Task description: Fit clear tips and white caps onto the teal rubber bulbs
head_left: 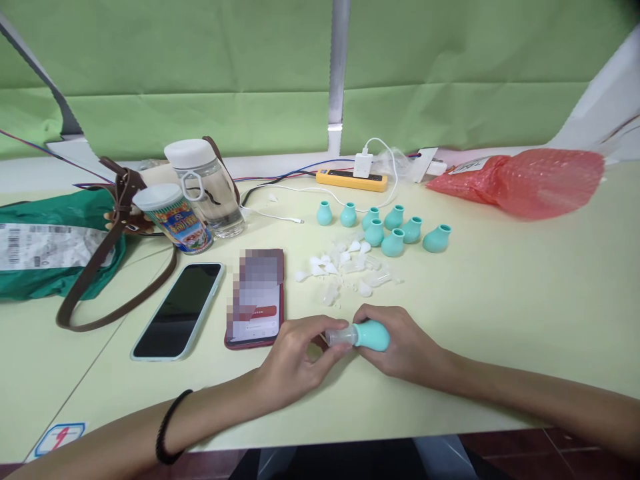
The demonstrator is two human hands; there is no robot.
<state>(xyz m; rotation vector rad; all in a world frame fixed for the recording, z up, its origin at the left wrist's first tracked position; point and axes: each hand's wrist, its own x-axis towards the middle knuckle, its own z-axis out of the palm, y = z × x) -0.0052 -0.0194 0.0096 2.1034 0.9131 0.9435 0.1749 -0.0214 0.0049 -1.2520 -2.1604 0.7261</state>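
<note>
My left hand [300, 353] pinches a clear plastic tube [341, 336] between thumb and fingers. A turquoise rubber bulb [373, 335] lies in my right hand [400, 343], whose fingers close around it. Tube and bulb meet end to end, on their side, low over the front of the table. Just beyond my hands is a loose pile of small white tips [325, 265] and clear plastic pieces [380, 277]. Several more turquoise bulbs [393, 243] stand behind that pile, their open necks mostly upward; one bulb [437, 239] at the right leans over.
Left of my hands lie a red-cased phone [256, 300] and a dark-screened phone [180, 311]. Farther left are a can [175, 217], a water bottle [207, 190], a brown strap [95, 280] and a green parcel [60, 200]. A yellow power strip [330, 178] and red bag [545, 183] lie behind.
</note>
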